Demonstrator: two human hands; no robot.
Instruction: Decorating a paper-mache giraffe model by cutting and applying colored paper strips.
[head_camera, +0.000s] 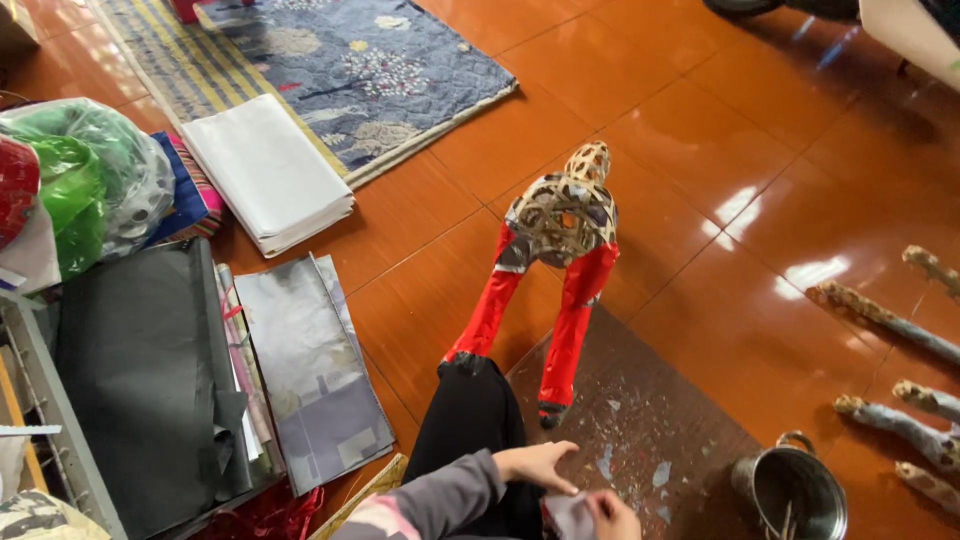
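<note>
At the bottom centre of the frame, a small grey paper piece (570, 515) is gripped between the left hand (538, 466) and the right hand (612, 517), fingers closed on it. Just above, a red-legged woven figure (558, 240) is seen on the floor (720, 150); a metal pail (795, 490) stands lower right.

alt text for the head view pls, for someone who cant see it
Two hands, left hand and right hand, hold a small grey piece over a brown board on an orange tiled floor; a woven figure with red legs stands ahead.
</note>
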